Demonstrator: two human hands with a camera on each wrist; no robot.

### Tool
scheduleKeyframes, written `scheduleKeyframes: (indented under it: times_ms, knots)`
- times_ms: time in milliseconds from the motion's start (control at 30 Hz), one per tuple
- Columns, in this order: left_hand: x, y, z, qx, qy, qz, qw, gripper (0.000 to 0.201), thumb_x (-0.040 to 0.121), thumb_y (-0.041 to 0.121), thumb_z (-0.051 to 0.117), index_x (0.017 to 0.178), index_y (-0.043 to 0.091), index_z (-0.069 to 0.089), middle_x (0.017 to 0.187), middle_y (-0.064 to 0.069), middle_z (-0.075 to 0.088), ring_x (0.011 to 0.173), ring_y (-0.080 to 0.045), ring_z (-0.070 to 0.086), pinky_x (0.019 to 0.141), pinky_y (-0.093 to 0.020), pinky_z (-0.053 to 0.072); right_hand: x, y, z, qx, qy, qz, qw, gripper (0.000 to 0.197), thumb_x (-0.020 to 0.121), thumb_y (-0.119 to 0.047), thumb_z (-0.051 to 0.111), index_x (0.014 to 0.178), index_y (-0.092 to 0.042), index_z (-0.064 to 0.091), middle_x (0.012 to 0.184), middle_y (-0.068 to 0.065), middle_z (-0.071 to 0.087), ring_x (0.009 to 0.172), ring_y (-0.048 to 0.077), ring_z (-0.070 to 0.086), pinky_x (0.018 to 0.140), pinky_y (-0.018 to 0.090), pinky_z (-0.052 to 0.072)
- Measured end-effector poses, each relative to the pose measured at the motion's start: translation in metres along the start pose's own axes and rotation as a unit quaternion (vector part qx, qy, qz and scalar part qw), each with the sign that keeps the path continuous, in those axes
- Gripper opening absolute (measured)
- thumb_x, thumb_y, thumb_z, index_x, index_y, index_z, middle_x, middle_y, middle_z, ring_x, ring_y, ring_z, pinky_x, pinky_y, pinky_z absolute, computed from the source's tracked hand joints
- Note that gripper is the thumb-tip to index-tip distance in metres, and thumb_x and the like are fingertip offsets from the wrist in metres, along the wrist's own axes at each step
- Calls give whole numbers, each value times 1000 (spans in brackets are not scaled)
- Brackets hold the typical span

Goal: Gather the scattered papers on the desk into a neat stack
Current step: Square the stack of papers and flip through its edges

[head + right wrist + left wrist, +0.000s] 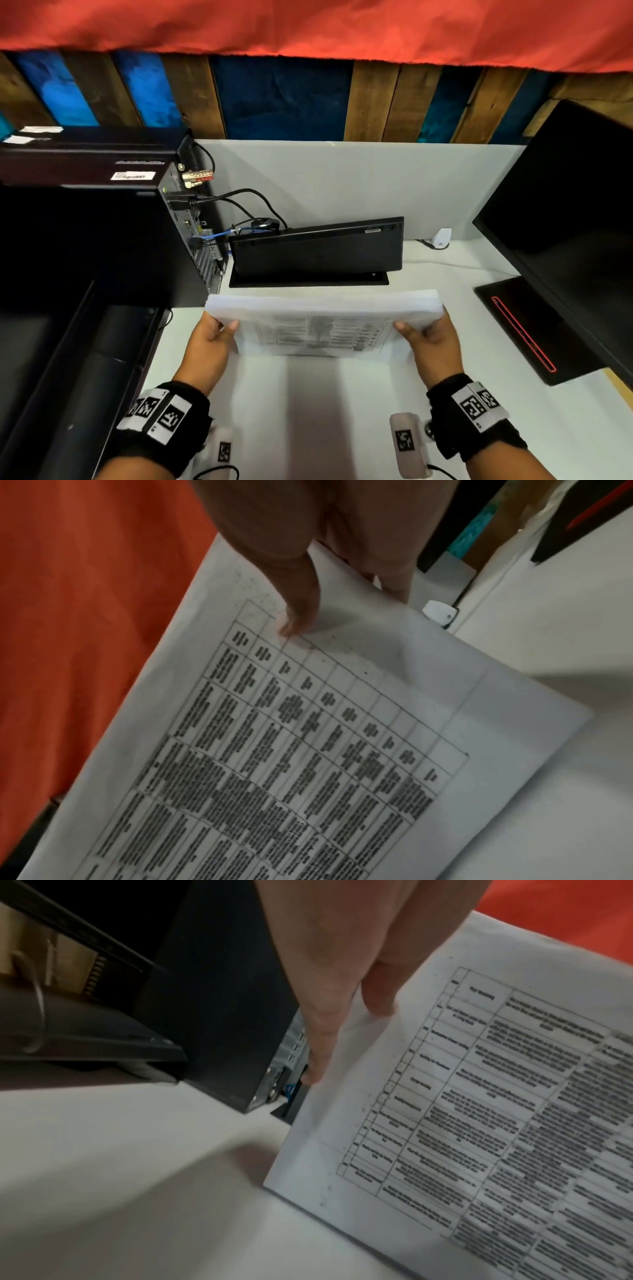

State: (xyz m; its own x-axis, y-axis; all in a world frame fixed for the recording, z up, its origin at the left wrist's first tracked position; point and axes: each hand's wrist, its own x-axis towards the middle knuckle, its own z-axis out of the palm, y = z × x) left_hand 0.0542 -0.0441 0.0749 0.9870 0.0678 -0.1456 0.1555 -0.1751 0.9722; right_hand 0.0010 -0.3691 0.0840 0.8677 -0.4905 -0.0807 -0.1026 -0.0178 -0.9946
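A thick stack of white papers with a printed table on its front sheet stands nearly upright, its long lower edge down at the white desk. My left hand grips the stack's left side, thumb on the front and fingers behind. My right hand grips the right side the same way. In the left wrist view the left hand lies along the paper edge. The right wrist view has the right hand with its thumb pressed on the printed sheet.
A black computer tower with cables stands close on the left. A black keyboard leans against the white partition just behind the stack. On the right are a monitor with its base and a small white adapter.
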Motion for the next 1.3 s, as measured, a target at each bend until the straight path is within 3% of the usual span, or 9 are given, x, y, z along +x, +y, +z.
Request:
scheduleKeyframes:
  times_ms: [100,267,433,533,667,833,967,1100,1300]
  knots:
    - [5,-12,11,16,28,-27,999,14,97,-2,44,104,1,55,92,-11,63,102,-50,57,86,-49,48,-1,-3,5,-19,2,9,1000,48,74,5,75,113,-14,55,103,4,68,96,18,65,89,32,52]
    - [5,14,7,8,74,3,997,25,95,-7,44,114,3,56,100,-6,64,105,-30,60,101,-44,45,4,-41,-6,-116,-36,-82,989,37,69,7,77,81,-23,59,85,-7,65,73,0,58,64,4,46]
    - [0,86,1,117,62,136,982,32,92,-5,49,103,23,60,99,-6,68,98,-25,63,89,-42,51,-10,-70,5,-443,-141,-213,859,22,79,-17,72,99,-23,67,97,-9,68,88,16,63,75,21,46]
    - [-13,135,18,194,20,259,946,32,89,-1,52,93,30,57,85,11,62,84,-13,59,77,-34,50,-24,-79,31,-323,-163,-196,911,25,80,-11,71,94,-31,66,90,-14,71,84,4,66,74,18,50]
    - [-23,150,24,168,83,344,920,32,82,20,66,106,38,57,106,33,53,119,-11,51,105,-43,40,-33,-74,44,-98,-132,-90,982,42,78,13,64,79,-29,65,77,-20,74,71,-7,67,64,6,48]
    - [-23,98,12,-42,136,178,974,115,56,36,88,149,27,21,152,8,29,141,-4,29,117,-31,29,-28,-63,19,52,-69,-15,996,33,73,20,64,89,-8,66,72,-8,76,68,0,71,69,16,58]
    - [-40,71,31,-161,-121,43,979,73,66,31,83,130,19,50,125,2,67,119,-13,61,98,-29,51,-33,-57,17,71,-58,-2,996,40,71,23,64,64,-15,54,53,-9,68,55,-2,65,71,25,50]
    - [-46,75,51,-124,-55,92,987,39,88,-5,56,123,13,53,113,3,72,108,-9,66,88,-18,53,-36,-60,19,62,-74,-35,995,35,75,18,64,77,-17,62,65,-14,73,66,-5,68,68,12,50]
    - [-46,81,58,-102,-29,143,984,50,93,-6,49,123,33,46,122,5,66,115,-8,62,97,-24,50,-32,-68,26,60,-65,-76,993,42,84,5,62,108,-29,57,104,-2,73,98,9,68,82,22,55]
